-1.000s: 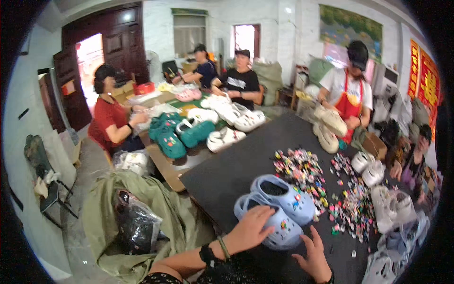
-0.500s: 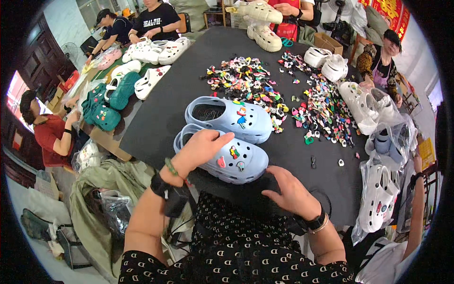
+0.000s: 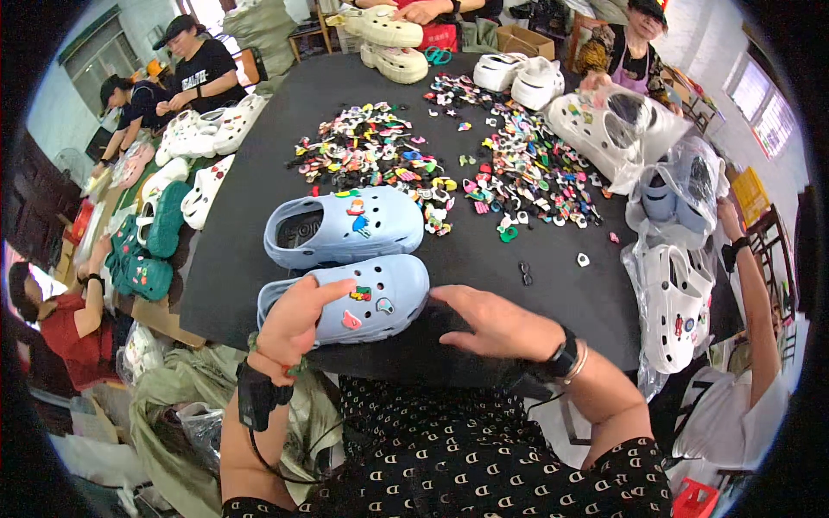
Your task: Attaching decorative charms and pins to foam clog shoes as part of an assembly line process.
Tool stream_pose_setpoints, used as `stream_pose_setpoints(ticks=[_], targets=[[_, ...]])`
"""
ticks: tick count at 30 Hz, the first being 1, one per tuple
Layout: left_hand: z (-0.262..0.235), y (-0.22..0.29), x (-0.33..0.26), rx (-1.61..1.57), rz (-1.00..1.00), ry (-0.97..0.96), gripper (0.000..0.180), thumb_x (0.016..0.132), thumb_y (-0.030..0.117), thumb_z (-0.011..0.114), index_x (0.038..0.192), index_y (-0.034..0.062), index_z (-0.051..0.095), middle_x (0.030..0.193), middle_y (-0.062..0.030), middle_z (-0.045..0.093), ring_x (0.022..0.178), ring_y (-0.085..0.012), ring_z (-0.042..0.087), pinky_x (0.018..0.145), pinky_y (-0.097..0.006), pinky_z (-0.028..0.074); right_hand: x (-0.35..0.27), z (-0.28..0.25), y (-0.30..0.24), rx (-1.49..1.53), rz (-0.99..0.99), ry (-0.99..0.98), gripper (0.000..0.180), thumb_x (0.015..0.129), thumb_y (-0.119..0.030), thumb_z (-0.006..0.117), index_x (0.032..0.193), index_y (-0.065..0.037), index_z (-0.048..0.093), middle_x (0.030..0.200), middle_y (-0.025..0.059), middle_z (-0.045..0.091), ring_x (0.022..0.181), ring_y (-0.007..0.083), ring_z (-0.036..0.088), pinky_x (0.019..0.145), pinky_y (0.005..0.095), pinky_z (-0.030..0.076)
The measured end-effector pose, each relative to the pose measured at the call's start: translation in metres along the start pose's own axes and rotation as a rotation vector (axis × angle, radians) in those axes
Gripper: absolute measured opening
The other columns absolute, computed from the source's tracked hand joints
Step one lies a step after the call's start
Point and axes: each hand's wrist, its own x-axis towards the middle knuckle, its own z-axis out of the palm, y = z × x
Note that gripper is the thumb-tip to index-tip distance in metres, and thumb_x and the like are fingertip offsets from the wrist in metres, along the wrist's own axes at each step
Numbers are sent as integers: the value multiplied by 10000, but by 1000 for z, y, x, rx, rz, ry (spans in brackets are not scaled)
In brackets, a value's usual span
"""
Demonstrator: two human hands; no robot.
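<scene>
Across the black table [image 3: 259,164], the near blue clog [image 3: 401,281] sits beside its twin [image 3: 393,224], the left hand [image 3: 289,324] grasping its heel, the right hand [image 3: 505,326] open by the toe. Looks like positioning; turning it calls for both hands.

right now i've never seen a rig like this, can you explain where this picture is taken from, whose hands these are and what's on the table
There is no robot here: these are a person's bare hands. A wide fisheye camera on that person's head looks down, so straight edges bend near the rim. The left hand is on the near blue clog; the right hand is open by its toe, though touching is unclear. Beside it on the black table sit a matching far clog, piles of small colourful charms and bagged clogs.
</scene>
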Motion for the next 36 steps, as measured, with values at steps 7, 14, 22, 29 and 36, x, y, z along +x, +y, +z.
stream_pose_setpoints(ticks=[7, 14, 22, 29, 36], targets=[[4, -5, -10, -330, 37, 176, 320, 945, 238, 583, 1129, -20, 630, 1087, -128, 692, 936, -230, 686, 820, -368, 554, 25, -47, 50, -20, 79, -73, 254, 828, -184, 692, 1000, -8, 633, 942, 177, 671, 873, 334, 656, 768, 403, 527], [-2, -8, -3, -143, 149, 189, 274, 919, 161, 615, 1097, -48, 630, 1051, -135, 691, 914, -213, 683, 814, -346, 541, 98, -53, 92, -148, 210, 89, 213, 799, -209, 718, 863, -24, 632, 803, 148, 670, 777, 309, 660, 702, 407, 516], [1, -16, -10, -120, 126, 157, 272, 906, 145, 635, 1078, -66, 638, 1009, -135, 701, 892, -214, 685, 803, -345, 549, 113, -9, 115, -406, 139, 190, 170, 814, -108, 606, 968, -37, 592, 860, 211, 631, 864, 409, 625, 743, 483, 500], [23, 1, -31, -25, 107, 247, 230, 938, 170, 607, 1029, -38, 647, 828, -66, 664, 766, -163, 635, 687, -284, 504, 98, -12, 97, -448, 154, 97, 156, 828, -104, 601, 963, -36, 559, 913, 219, 613, 895, 396, 611, 760, 483, 498], [-4, -13, -16, -316, 147, 33, 284, 911, 159, 613, 1058, -82, 645, 1053, -133, 694, 922, -209, 679, 812, -329, 532, 102, -27, 99, -328, 201, 92, 275, 711, -18, 711, 949, -7, 574, 915, 209, 646, 883, 406, 630, 771, 462, 505]])
